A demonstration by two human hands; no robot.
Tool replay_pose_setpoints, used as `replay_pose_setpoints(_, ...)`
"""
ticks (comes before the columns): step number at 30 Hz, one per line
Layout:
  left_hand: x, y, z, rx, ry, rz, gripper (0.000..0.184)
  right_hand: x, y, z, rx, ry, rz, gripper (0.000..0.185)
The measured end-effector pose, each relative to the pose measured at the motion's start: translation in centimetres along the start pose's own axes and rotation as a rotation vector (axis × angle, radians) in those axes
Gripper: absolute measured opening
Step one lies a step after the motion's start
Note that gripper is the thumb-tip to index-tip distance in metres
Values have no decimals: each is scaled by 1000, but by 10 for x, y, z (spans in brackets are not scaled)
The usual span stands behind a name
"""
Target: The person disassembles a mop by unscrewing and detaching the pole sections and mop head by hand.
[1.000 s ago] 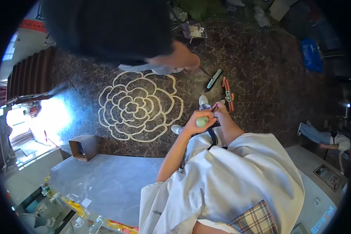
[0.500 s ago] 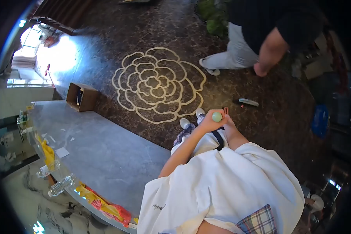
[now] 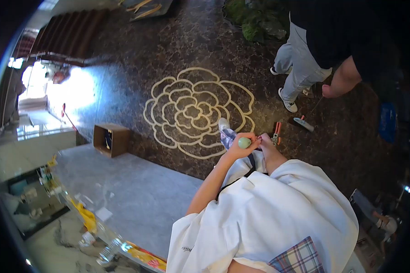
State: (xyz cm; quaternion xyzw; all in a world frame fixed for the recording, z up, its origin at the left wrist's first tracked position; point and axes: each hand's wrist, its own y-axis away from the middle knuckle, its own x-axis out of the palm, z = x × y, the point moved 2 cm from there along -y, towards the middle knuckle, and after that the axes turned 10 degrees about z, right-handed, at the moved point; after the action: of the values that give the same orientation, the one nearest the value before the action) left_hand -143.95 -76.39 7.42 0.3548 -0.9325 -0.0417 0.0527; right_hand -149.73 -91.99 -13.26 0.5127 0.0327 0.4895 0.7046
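My left hand (image 3: 238, 148) is wrapped round something with a light green rounded end (image 3: 244, 143). Beside it, my right hand (image 3: 267, 144) is closed; what it holds is too small to make out. Just past the right hand shows a tool with orange-red handles (image 3: 277, 131); contact with the hand cannot be told. Beyond my hands, a cream flower outline (image 3: 192, 110) lies on the dark marbled floor (image 3: 123, 86). One of my white shoes (image 3: 223, 123) is at its near right edge.
A co-worker (image 3: 300, 59) stands at the upper right, near a squeegee-like head (image 3: 304, 123). A grey counter (image 3: 141, 182) with an open cardboard box (image 3: 111, 140) is at left. A blue bag (image 3: 388, 123) lies far right, green moss (image 3: 253, 27) at the top.
The co-worker has moved from the upper left to the upper right. My view has shifted, and one shoe now reaches the flower outline. Both hands stay closed together.
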Motion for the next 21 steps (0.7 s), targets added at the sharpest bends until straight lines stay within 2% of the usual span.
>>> replay_pose_setpoints(1, -17, -7, -4, -15, -81, -2, 28, 13, -9, 3, 0, -7, 9, 21)
replay_pose_setpoints(8, -115, -43, -27, -44, -63, 91, 26, 95, -60, 22, 5, -13, 45, 23)
replay_pose_setpoints(16, -147, -67, -32, 58, -41, 141, 22, 135, -79, 47, -16, 33, 25, 25)
replay_pose_setpoints(21, -195, -64, -37, 85, -21, 206, 23, 168, -97, 42, -36, 45, 2, 26)
